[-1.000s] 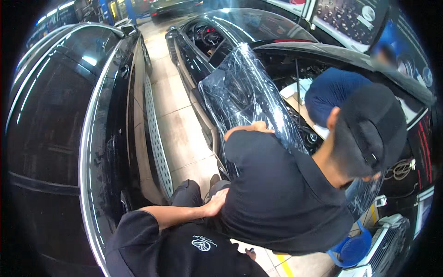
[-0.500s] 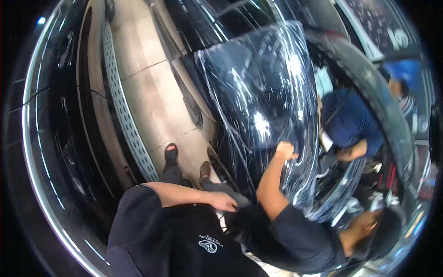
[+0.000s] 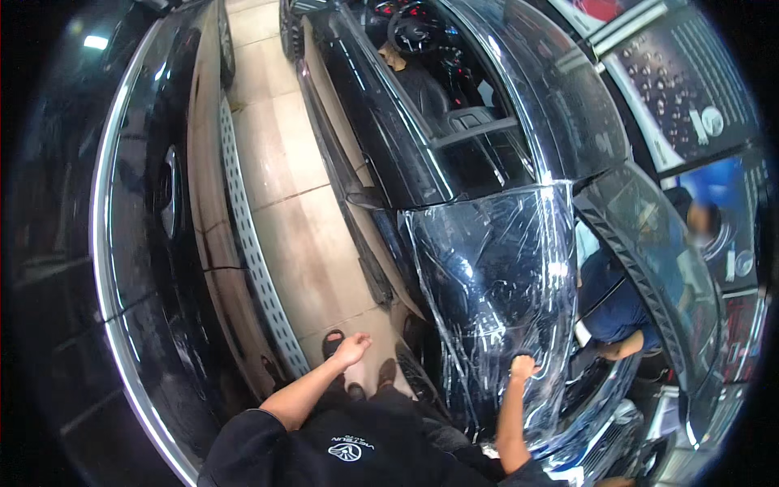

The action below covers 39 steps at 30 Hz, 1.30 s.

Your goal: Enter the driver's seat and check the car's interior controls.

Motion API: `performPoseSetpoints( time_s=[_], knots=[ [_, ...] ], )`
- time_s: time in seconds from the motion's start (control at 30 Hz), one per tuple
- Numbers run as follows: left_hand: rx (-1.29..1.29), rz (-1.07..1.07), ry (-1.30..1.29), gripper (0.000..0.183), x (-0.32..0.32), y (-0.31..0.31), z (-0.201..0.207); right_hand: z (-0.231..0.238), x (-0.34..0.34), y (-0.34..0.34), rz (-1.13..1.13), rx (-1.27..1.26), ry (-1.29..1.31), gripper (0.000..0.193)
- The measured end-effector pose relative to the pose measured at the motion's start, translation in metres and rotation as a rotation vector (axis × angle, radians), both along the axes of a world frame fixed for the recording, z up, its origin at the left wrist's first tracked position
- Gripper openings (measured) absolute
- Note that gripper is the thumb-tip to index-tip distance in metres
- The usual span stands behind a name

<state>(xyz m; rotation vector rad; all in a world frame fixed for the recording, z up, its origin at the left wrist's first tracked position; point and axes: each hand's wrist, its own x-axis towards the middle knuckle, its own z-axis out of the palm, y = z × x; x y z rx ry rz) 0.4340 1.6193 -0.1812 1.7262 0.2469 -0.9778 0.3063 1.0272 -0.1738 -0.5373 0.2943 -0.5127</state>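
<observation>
Clear plastic film (image 3: pixel 503 268) lies on black car (image 3: pixel 385 134), right of frame centre, long axis top to bottom. Film is to right of left hand (image 3: pixel 352 350); its fingers half open, nothing seen held. Right hand not visible. Co-worker's hand (image 3: pixel 523 366) nearer, on film.

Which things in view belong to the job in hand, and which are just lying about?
Likely in the job:
clear film
black car beneath it
co-worker's hand on the film
wearer's left hand, apart from the film

Likely just around:
neighbouring car
its slotted running board
picture panel at far right
</observation>
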Motion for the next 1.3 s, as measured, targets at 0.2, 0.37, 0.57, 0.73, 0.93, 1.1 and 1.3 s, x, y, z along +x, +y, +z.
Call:
performPoseSetpoints(
  time_s=[0.2, 0.37, 0.57, 0.73, 0.93, 1.1, 1.3],
  knots=[
    [-0.226, 0.400, 0.262, 0.061, 0.109, 0.019, 0.032, 0.064, -0.055, 0.006, 0.293, -1.089, 0.591, 0.053],
    [-0.328, 0.449, 0.233, 0.065, 0.222, 0.017, 0.033, 0.094, -0.146, 0.053, 0.264, -0.827, 0.542, 0.043],
    [-0.511, 0.664, 0.221, 0.076, 0.346, -0.007, -0.004, 0.113, 0.096, 0.331, 0.885, -0.645, 1.424, 0.014],
    [-0.518, 0.656, 0.370, 0.104, 0.433, -0.056, -0.023, 0.120, 0.143, 0.308, 0.652, -0.465, 1.378, 0.020],
    [-0.643, 0.868, 0.347, 0.085, 0.477, -0.079, -0.106, 0.173, 0.183, 0.311, 0.620, -0.621, 1.551, 0.018],
    [-0.380, 0.650, 0.409, 0.074, 0.475, -0.073, -0.096, 0.199, 0.221, 0.332, 0.641, -0.811, 1.571, 0.017],
    [-0.264, 0.624, 0.340, 0.089, 0.447, -0.026, -0.110, 0.192, 0.304, 0.306, 0.656, -0.942, 1.413, 0.017]
  ],
)
